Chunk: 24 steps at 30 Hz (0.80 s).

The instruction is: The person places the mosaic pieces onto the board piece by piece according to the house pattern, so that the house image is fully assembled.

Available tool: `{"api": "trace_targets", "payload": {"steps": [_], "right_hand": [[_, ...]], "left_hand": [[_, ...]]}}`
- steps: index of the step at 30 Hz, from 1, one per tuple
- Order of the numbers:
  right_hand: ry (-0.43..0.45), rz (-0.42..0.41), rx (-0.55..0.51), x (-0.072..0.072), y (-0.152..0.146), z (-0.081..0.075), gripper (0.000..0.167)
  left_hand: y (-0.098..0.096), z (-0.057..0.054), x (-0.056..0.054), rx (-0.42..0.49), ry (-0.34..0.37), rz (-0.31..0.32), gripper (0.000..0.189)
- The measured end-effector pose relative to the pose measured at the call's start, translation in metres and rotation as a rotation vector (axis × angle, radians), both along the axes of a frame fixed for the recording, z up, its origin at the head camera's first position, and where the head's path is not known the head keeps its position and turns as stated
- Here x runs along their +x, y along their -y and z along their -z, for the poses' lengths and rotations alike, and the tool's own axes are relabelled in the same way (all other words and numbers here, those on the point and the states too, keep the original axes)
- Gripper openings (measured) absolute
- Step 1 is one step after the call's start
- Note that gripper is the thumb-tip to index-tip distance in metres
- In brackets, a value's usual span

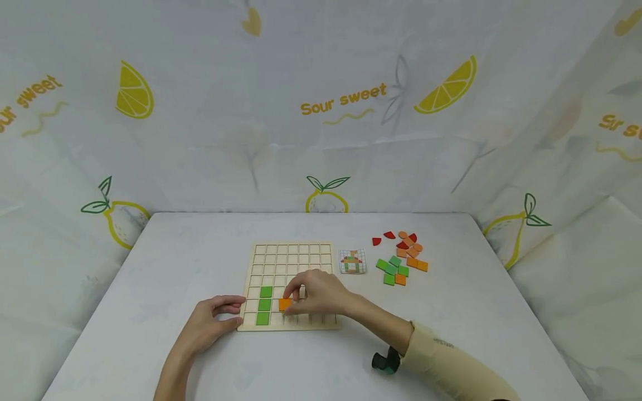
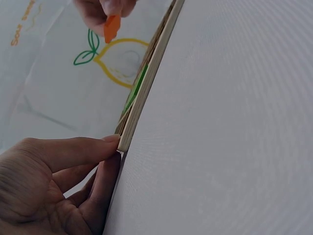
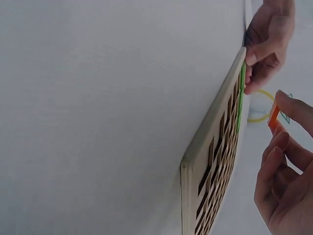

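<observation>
My right hand (image 1: 321, 292) pinches an orange square tile (image 1: 284, 304) between thumb and fingers. The tile is tilted above the wooden grid board (image 1: 243, 328), as the right wrist view shows. Three green square tiles (image 1: 264, 305) lie in a column near the board's left side. My left hand (image 1: 208, 323) rests against the board's left edge, its thumb near the front corner and the fingers farther back. The left wrist view shows the thumb (image 2: 78, 149) touching that corner.
Right of the board lies a small pattern card (image 1: 353, 261). Beyond it are scattered green tiles (image 1: 390, 269), orange tiles (image 1: 417, 263) and red pieces (image 1: 389, 235). A dark object (image 1: 385, 362) sits by my right sleeve. Printed cloth hangs behind the white table (image 1: 451, 312).
</observation>
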State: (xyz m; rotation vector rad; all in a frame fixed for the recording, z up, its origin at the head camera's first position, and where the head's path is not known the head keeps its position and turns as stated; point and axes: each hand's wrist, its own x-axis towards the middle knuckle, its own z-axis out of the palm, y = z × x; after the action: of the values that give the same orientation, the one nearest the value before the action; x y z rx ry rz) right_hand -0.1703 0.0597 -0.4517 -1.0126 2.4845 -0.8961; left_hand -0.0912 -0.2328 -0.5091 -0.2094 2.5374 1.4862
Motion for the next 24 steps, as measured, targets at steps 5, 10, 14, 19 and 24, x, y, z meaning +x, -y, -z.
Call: {"api": "trace_targets", "payload": {"steps": [5,10,14,19,24], "right_hand": [[0.053,-0.030,0.032,0.005,0.014,0.011,0.019],[0.070,-0.014,0.082,0.008,0.021,0.020,0.019],[0.057,-0.001,0.112,0.011,0.024,0.022,0.020],[0.030,0.005,0.141,0.015,0.027,0.021,0.025],[0.009,0.013,0.163,0.017,0.028,0.021,0.026]], "left_hand": [[0.000,-0.001,0.000,0.005,0.002,-0.008,0.049],[0.000,-0.002,0.001,0.014,-0.001,-0.004,0.048],[-0.001,-0.002,0.001,0.004,-0.005,-0.004,0.047],[0.000,-0.002,0.000,-0.003,-0.007,-0.003,0.048],[0.000,-0.002,0.001,0.001,-0.011,-0.001,0.048]]}}
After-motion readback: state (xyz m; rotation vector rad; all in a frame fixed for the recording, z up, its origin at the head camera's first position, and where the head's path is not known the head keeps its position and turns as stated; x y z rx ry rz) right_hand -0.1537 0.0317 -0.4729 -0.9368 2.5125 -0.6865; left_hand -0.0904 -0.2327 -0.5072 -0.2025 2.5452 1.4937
